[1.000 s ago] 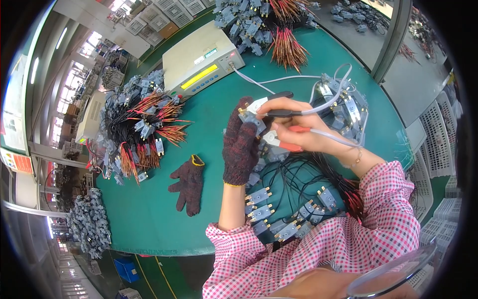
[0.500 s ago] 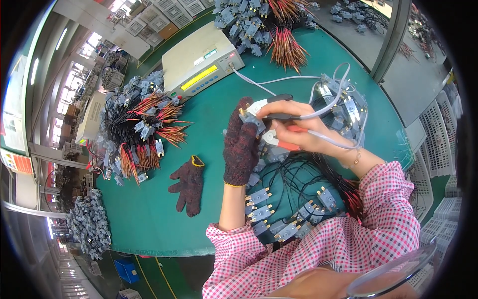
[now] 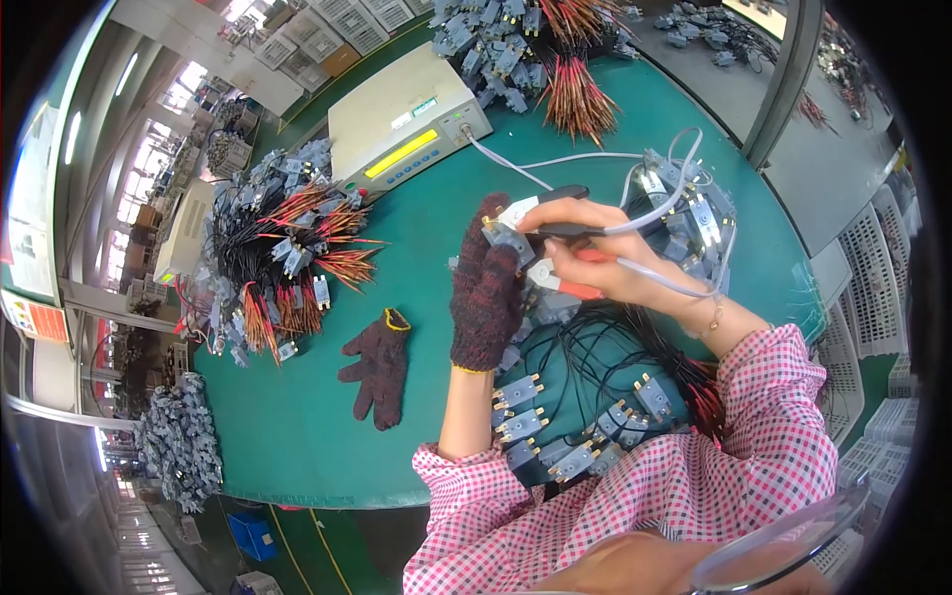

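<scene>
My left hand (image 3: 486,297), in a dark knitted glove, is closed round a small grey plastic block (image 3: 504,238) with brass pins, held above the table. My bare right hand (image 3: 610,253) grips two test clips side by side. The black-handled clip (image 3: 518,212) has its pale jaws at the block's pin end; whether they touch the pins is hard to see. The red-handled clip (image 3: 543,275) lies lower, its pale jaws near the block's lower side. A grey lead (image 3: 654,220) runs back from the clips.
A bench tester (image 3: 407,119) with a lit yellow display stands at the back. Wired grey blocks with red-tipped leads (image 3: 288,233) pile up left, and more lie at back right. A loose glove (image 3: 377,369) lies on the green table (image 3: 297,426). Several blocks (image 3: 521,424) sit close to my body.
The whole view has shifted slightly. Both hands keep their grips, with the clips still close against the grey block.
</scene>
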Tool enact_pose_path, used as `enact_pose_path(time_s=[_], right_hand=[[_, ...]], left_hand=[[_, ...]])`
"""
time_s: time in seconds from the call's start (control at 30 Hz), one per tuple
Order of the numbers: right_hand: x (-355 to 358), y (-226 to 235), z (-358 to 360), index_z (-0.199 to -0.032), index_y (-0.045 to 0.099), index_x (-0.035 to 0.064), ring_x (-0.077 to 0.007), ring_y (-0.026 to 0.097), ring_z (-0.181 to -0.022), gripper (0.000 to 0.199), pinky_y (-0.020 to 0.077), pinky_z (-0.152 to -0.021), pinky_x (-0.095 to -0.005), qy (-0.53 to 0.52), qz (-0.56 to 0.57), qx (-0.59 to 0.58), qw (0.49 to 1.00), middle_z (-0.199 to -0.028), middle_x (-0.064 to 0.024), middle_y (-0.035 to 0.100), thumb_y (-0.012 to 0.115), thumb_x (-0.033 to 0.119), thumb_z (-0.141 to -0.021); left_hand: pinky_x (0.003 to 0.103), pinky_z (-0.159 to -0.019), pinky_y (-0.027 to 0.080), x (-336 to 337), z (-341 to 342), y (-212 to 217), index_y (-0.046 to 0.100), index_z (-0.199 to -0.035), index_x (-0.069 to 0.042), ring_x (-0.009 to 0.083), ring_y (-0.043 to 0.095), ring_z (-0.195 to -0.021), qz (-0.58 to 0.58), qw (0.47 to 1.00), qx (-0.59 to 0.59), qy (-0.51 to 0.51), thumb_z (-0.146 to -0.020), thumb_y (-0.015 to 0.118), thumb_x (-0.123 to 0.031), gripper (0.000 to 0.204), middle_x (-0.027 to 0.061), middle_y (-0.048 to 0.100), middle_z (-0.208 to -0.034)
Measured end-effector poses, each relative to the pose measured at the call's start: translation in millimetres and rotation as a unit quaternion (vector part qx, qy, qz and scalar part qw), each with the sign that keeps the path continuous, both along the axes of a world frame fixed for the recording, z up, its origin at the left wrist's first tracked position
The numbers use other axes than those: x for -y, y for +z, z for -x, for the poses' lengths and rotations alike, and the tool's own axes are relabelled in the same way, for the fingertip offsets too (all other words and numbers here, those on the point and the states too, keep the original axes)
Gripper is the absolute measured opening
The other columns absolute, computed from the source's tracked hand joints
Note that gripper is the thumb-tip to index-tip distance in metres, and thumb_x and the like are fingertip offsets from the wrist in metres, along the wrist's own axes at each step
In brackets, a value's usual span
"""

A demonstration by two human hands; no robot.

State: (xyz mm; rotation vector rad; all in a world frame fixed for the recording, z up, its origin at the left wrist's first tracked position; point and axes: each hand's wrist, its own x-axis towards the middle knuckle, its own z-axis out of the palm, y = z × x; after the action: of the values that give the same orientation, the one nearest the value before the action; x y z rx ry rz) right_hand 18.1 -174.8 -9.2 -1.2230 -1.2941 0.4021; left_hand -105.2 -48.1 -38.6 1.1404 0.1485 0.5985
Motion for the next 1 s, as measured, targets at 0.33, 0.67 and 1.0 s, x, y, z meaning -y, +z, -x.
enact_pose_path(time_s=[0.33,0.67,1.0], right_hand=[[6.6,10.6,-1.4,-0.113,0.056,-0.0004,-0.0115,0.06,-0.091,0.031,0.047,-0.084,-0.0271,0.092,-0.002,-0.227,0.97,-0.111,-0.0084,0.059,0.052,-0.004,-0.083],[1.1,1.7,-15.5,-0.115,0.055,0.0006,-0.0149,0.057,-0.103,0.029,0.0462,-0.089,-0.0286,0.059,0.004,-0.072,0.996,-0.113,-0.0078,0.057,0.053,-0.002,-0.086],[-0.5,-0.4,-15.8,-0.109,0.058,0.0032,-0.0218,0.061,-0.086,0.03,0.0478,-0.077,-0.0304,-0.015,-0.061,0.086,0.994,-0.1,-0.0117,0.062,0.054,-0.004,-0.08]], left_hand=[[0.035,-0.095,0.044,1.8,1.3,7.8,0.039,-0.136,-0.002,0.0219,0.053,-0.114,0.032,0.997,0.05,-0.049,-0.088,0.058,-0.015,0.054,0.0123,0.052,-0.125],[0.037,-0.095,0.045,-0.7,0.4,4.1,0.036,-0.137,-0.001,0.0277,0.057,-0.112,0.055,0.996,0.055,-0.043,-0.088,0.059,-0.019,0.056,0.0147,0.055,-0.12],[0.032,-0.093,0.044,7.5,0.2,7.4,0.04,-0.137,-0.002,0.0207,0.053,-0.112,0.028,0.999,0.003,0.022,-0.089,0.056,-0.01,0.051,0.011,0.05,-0.129]])
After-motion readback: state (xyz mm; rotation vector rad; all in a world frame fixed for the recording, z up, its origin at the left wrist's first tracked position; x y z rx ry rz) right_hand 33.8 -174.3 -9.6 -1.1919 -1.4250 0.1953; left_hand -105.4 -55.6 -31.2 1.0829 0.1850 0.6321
